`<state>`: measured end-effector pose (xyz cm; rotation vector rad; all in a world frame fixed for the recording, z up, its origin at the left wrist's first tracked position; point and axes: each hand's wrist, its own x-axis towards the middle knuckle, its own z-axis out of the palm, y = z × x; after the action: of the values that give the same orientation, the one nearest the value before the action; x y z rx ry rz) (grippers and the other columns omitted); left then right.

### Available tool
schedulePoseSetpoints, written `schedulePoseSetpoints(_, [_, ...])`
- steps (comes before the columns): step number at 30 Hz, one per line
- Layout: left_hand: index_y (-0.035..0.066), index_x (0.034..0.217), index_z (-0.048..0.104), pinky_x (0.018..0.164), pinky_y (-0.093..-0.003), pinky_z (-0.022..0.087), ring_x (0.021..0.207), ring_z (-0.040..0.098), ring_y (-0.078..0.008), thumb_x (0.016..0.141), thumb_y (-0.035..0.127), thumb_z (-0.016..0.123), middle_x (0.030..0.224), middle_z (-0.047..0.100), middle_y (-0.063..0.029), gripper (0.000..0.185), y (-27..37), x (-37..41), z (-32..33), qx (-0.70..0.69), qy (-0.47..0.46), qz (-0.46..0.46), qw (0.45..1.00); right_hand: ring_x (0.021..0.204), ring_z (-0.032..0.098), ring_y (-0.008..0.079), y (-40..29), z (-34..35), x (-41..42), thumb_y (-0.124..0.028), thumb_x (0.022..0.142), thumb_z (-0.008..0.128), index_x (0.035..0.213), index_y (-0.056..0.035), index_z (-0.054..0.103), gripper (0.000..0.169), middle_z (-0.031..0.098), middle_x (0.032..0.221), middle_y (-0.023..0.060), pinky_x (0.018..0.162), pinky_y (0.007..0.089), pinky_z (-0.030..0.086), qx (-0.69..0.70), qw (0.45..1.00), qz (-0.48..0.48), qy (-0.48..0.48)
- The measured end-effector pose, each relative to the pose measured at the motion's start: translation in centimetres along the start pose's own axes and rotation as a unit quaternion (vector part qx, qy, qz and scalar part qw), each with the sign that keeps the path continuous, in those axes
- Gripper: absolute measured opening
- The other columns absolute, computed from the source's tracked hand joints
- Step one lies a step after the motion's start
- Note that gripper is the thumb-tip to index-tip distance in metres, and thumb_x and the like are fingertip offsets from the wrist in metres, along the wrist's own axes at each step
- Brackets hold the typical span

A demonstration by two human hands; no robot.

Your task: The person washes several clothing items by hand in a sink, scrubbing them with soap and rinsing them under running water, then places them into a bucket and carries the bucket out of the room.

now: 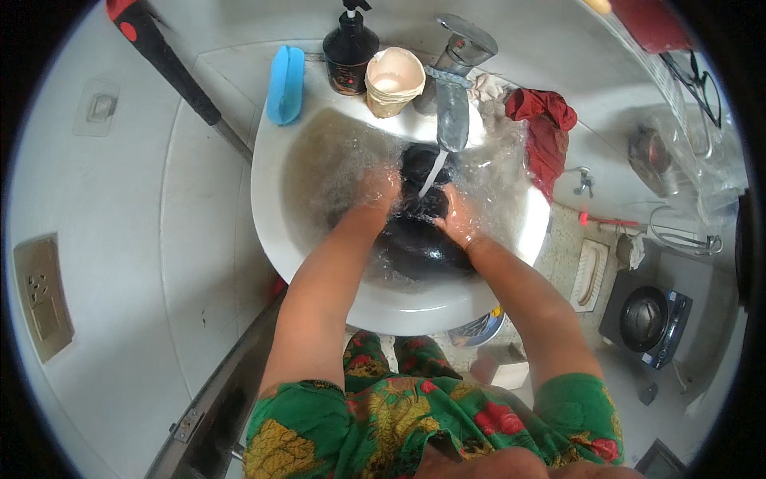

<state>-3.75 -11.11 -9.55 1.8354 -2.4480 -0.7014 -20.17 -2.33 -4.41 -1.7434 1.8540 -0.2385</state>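
Water runs from a metal faucet [453, 117] into a white washbasin [395, 314] filled with cloudy water. A dark, shiny, wet item [422, 248], possibly cloth or plastic, bulges out of the water beneath the stream; its exact kind cannot be told. My left hand [380, 187] is partly under water at its left side, with the fingers hidden by splashes. On the right side, my right hand [459, 215] touches the dark item, thumb and fingers bent around its edge. Clear plastic or splashing water lies right of that hand; which one is unclear.
Along the basin's back rim stand a blue soap box or brush [285, 85], a black pump bottle [350, 54] and a worn cup [394, 82]. A red cloth [541, 135] hangs over the right rim. A long black-handled pole [173, 72] leans at the left.
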Motion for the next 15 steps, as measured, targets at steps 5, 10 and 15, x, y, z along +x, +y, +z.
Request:
schedulePoseSetpoints(5, [0.004,0.098,0.059,0.080,-0.0452,0.044,0.095,0.055,-0.0346,0.081,0.019,0.046,0.103,0.057,-0.0185,0.026,1.6,-0.5,-2.2,-0.058,-0.008,-0.057,0.997,0.109,0.044,0.0351,-0.2,-0.9,0.9,-0.045,0.064,0.068,0.117,-0.0116,0.046,0.066,0.051,0.114,0.0164,0.090,0.0479,0.034,-0.146,0.989,0.022,0.031])
schedulePoseSetpoints(10, [0.007,0.099,0.060,0.080,-0.0470,0.043,0.096,0.054,-0.0329,0.081,0.015,0.045,0.105,0.057,-0.0180,0.025,1.6,-0.9,-1.6,-0.182,0.023,-0.019,0.983,0.111,0.043,0.0362,-3.0,-4.1,0.5,-0.052,0.066,0.064,0.117,-0.0109,0.049,0.067,0.048,0.119,0.0175,0.093,0.0467,0.033,-0.159,0.986,0.034,0.036])
schedulePoseSetpoints(15, [0.009,0.100,0.059,0.080,-0.0455,0.042,0.094,0.054,-0.0323,0.078,0.018,0.050,0.099,0.058,-0.0155,0.026,2.3,-3.4,-4.1,-0.096,0.096,-0.012,0.991,0.101,0.050,0.0361,-1.1,-3.9,-0.6,-0.026,0.069,0.066,0.113,-0.0070,0.044,0.052,0.052,0.107,0.0184,0.089,0.0421,0.038,-0.101,0.990,-0.093,0.030])
